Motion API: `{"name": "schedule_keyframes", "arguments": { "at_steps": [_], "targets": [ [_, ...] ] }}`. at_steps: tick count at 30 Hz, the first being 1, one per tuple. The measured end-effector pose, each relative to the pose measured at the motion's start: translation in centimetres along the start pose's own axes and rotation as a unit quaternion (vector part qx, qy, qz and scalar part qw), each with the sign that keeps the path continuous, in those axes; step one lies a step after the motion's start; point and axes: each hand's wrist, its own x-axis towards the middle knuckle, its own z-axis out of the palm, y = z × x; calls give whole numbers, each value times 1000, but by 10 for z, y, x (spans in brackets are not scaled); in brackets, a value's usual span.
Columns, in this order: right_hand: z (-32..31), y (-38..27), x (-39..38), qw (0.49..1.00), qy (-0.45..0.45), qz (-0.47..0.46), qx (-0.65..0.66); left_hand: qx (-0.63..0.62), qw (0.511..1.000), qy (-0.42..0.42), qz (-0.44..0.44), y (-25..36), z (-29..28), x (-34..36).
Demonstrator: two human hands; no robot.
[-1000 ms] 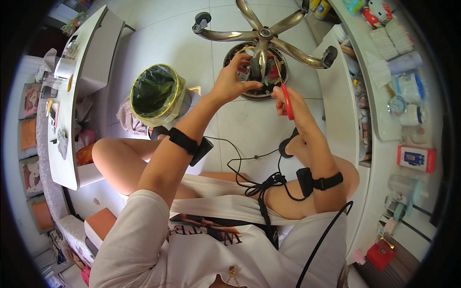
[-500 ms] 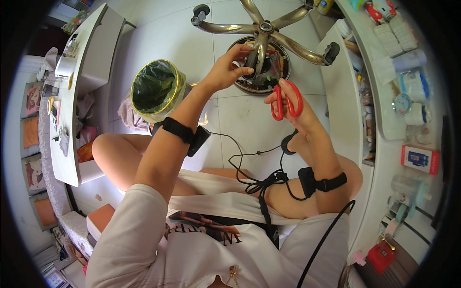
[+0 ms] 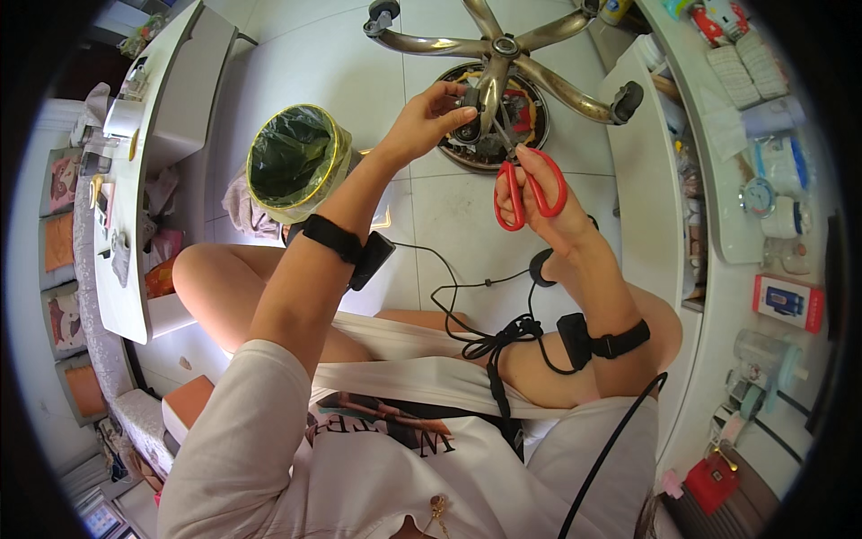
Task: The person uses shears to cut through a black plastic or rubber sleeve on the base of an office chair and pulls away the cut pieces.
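Chair base (image 3: 505, 47): it was metal and five-legged, with one leg reaching toward me.
Caster (image 3: 468, 124): at that near leg's end, I had it between the thumb and fingers of my left hand (image 3: 425, 124).
Scissors (image 3: 513, 159): my right hand (image 3: 558, 205) held them on my side of the chair base, red handles spread, blades toward the near leg.
Bin (image 3: 334, 192): gold-rimmed and bag-lined, it stood left of the chair base.

A leg of the swivel-chair base (image 3: 505, 45) is cut off up top. The left hand (image 3: 429, 126) partly hides a caster (image 3: 468, 133); I can't tell if the red-handled scissors (image 3: 510, 165) touch it. Bits in the round basin (image 3: 544, 126) blur.
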Motion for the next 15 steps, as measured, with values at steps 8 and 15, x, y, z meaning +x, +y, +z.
{"name": "schedule_keyframes", "arguments": {
  "at_steps": [8, 15],
  "targets": [
    [9, 2, 9, 999, 43, 3, -3, 35, 999, 7, -40, 2, 4, 2],
    [8, 4, 10, 999, 41, 7, -1, 6, 999, 15, -36, 2, 8, 1]
  ]
}}
